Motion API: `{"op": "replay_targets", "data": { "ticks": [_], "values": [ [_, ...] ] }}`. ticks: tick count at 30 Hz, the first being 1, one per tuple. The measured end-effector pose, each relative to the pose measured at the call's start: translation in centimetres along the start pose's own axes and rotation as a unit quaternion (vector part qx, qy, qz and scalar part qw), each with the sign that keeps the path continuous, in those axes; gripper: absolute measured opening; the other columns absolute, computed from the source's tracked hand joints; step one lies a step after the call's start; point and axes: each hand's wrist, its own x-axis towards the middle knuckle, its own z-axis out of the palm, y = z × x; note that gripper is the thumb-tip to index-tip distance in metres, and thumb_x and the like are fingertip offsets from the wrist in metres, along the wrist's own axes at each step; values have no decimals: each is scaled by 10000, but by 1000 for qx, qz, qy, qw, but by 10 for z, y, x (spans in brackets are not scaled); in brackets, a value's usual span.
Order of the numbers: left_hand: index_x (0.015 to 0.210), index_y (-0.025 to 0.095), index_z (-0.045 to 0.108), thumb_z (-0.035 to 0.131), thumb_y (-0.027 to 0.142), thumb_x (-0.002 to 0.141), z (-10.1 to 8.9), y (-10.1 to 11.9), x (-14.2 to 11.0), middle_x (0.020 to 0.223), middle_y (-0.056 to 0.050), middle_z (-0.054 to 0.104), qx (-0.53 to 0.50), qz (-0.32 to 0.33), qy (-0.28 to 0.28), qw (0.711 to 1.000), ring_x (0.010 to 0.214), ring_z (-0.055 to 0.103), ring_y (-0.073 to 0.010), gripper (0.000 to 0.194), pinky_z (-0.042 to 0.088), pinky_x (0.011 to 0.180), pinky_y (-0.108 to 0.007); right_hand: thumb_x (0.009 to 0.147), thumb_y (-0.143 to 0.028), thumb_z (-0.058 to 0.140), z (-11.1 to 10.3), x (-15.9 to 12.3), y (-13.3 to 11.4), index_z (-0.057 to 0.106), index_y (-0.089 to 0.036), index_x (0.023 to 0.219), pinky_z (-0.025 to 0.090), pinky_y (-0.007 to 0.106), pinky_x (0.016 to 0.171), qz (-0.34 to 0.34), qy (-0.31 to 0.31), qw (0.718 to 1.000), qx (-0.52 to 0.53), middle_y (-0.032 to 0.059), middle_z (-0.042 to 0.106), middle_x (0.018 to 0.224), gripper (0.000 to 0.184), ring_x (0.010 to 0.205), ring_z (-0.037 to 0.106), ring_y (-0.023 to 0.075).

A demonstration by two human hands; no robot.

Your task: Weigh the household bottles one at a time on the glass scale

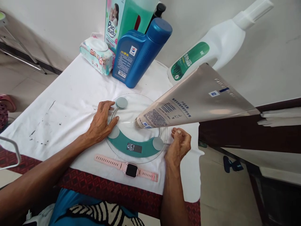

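A round glass scale (pixel 131 147) with a green band and a lit display lies on the white cloth. On its glass stands a big champagne-coloured squeeze tube (pixel 185 100), cap end down and tilted toward the right. My left hand (pixel 101 121) rests at the scale's left edge, thumb and fingers apart, touching the rim. Beside the right edge, my right hand (pixel 180 142) is closed with its fingers curled in, and nothing shows in it. A pink-strapped smartwatch (pixel 131 169) lies flat in front of the scale.
Along the wall stand a blue bottle (pixel 135 56), a pack of wipes (pixel 97 55), a green bottle (pixel 136 15), a Pao dudu pack (pixel 113 23) and a white jug (pixel 218 40). Slippers (pixel 232 164) lie on the floor at right. The table's patterned red edge (pixel 94 185) is nearest me.
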Motion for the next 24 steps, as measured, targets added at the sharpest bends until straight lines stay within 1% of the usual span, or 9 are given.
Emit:
{"op": "replay_targets", "data": {
  "ticks": [3,7,13,20,24],
  "values": [
    [1415,190,450,604,304,973,-1,0,0,1381,-145,498,-1,-1,-3,1000,1161,636,-267,482,583,1003,-550,909,-608,645,-1,0,1,657,-187,1119,516,433,994,-6,0,1000,-27,94,730,1118,471,1046,690,229],
    [1416,204,444,608,302,972,-1,0,0,1384,-140,492,-3,-3,-6,1000,1168,634,-272,482,584,1005,-550,900,-602,650,-3,2,4,672,-189,1136,501,432,983,-9,1,998,-65,91,724,1115,476,1065,673,244],
    [1411,214,442,603,309,977,-1,1,-1,1388,-136,490,-3,-8,-10,1000,1168,632,-270,473,582,1008,-557,898,-569,659,-4,2,3,675,-187,1136,495,430,973,-19,-4,997,-76,83,713,1101,451,1050,665,246],
    [1406,200,447,604,309,973,-2,2,-1,1385,-140,491,-6,-11,-10,1000,1176,630,-268,474,577,1018,-548,885,-591,661,-3,1,0,662,-188,1136,494,429,985,-19,-5,997,-75,85,709,1115,475,1066,667,248],
    [1403,220,439,609,301,970,-2,1,-1,1388,-131,485,-14,-11,-11,1000,1177,632,-270,473,573,1026,-562,881,-584,670,-3,2,1,672,-180,1129,493,430,970,-20,-2,997,-77,80,711,1088,474,1037,664,245]
  ]
}}
